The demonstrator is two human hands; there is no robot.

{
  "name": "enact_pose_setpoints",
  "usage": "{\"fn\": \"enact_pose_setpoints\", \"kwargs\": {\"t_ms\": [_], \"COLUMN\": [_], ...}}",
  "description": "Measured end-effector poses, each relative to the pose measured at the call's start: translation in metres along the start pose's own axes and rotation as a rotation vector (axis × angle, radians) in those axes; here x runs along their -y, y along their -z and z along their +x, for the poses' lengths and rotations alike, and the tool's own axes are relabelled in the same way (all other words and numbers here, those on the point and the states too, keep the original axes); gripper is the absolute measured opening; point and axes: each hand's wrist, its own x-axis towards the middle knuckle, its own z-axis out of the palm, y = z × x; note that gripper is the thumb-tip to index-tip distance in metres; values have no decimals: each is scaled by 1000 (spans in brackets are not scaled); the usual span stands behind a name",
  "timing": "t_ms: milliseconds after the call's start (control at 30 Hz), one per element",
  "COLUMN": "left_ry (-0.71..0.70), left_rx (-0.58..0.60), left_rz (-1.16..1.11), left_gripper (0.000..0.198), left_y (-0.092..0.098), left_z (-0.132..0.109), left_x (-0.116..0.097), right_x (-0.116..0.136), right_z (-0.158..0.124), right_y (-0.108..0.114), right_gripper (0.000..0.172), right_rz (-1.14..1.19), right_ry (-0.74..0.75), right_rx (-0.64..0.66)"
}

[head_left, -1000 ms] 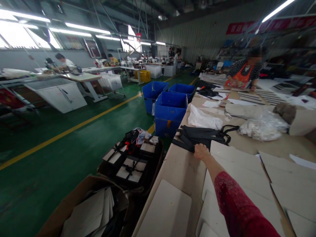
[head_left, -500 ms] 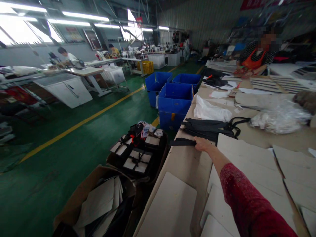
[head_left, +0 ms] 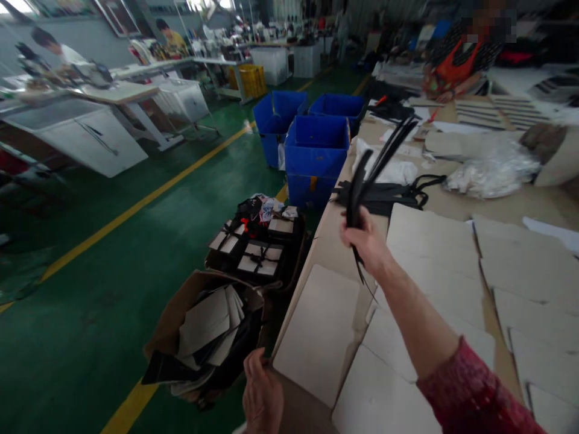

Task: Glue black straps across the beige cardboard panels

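Note:
My right hand (head_left: 367,241) is raised over the long work table (head_left: 332,241) and is closed around a bunch of black strips (head_left: 371,164) that stick up and fan out above my fist. Beyond it, a pile of black strips and cords (head_left: 389,194) lies on the table. My left hand (head_left: 262,395) rests at the table's near edge, beside a grey card sheet (head_left: 319,331); its fingers are curled and I cannot see anything in them. Several more grey card sheets (head_left: 434,247) cover the table to the right.
On the green floor to the left stand a cardboard box of card pieces (head_left: 203,337), a stack of black boxes (head_left: 257,247) and three blue bins (head_left: 316,154). Clear plastic bags (head_left: 491,175) lie farther along the table. A person in an orange apron (head_left: 456,60) works at the far end.
My right hand has pulled a bunch of black strips off the pile and lifted it up toward me. My left hand has come into view at the table's near edge. The camera tilted down.

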Motion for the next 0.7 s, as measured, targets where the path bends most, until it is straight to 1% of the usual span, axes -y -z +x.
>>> {"fn": "enact_pose_setpoints", "kwargs": {"t_ms": [33, 67, 100, 133, 167, 200, 233, 267, 300, 367, 400, 467, 500, 533, 567, 633, 667, 700], "left_ry": [26, 65, 110, 146, 166, 161, 127, 84, 42, 12, 11, 47, 78, 114, 149, 196, 205, 210], "left_rx": [13, 17, 21, 41, 82, 161, 282, 432, 634, 1043, 1191, 1363, 1409, 1421, 1406, 1296, 1223, 1160], "left_rz": [-38, -88, -148, -216, -287, -366, -454, -549, -656, -889, -996, -1174, -1225, -1241, -1232, -1187, -1178, -1185], "left_gripper": [31, 29, 28, 30, 34, 38, 43, 47, 51, 64, 70, 74, 73, 69, 63, 45, 38, 34], "left_y": [1, 2, 6, 12, 21, 32, 46, 62, 79, 113, 129, 156, 166, 175, 181, 190, 192, 195], "left_z": [3, 8, 13, 18, 23, 28, 33, 37, 40, 47, 51, 57, 59, 62, 64, 70, 74, 78], "left_x": [1, 2, 4, 4, 2, -1, -7, -15, -24, -45, -54, -66, -69, -70, -68, -62, -58, -53], "right_x": [7, 12, 16, 20, 23, 28, 34, 43, 53, 76, 87, 106, 112, 117, 120, 124, 125, 125], "right_z": [-35, -71, -107, -142, -174, -203, -227, -247, -261, -277, -280, -282, -283, -284, -286, -290, -292, -293], "right_y": [-6, -14, -24, -35, -48, -61, -75, -88, -100, -123, -134, -154, -163, -171, -178, -187, -189, -190], "right_gripper": [35, 37, 37, 36, 36, 35, 37, 37, 35, 28, 24, 21, 24, 28, 33, 44, 47, 48], "right_rz": [312, 550, 716, 827, 924, 1032, 1143, 1212, 1267, 1314, 1316, 1286, 1252, 1198, 1114, 878, 747, 626], "right_ry": [-135, -259, -372, -475, -559, -616, -648, -668, -674, -666, -657, -636, -629, -632, -648, -694, -696, -672], "right_rx": [38, 59, 70, 59, 63, 76, 110, 147, 184, 255, 290, 359, 395, 426, 448, 465, 465, 462]}}
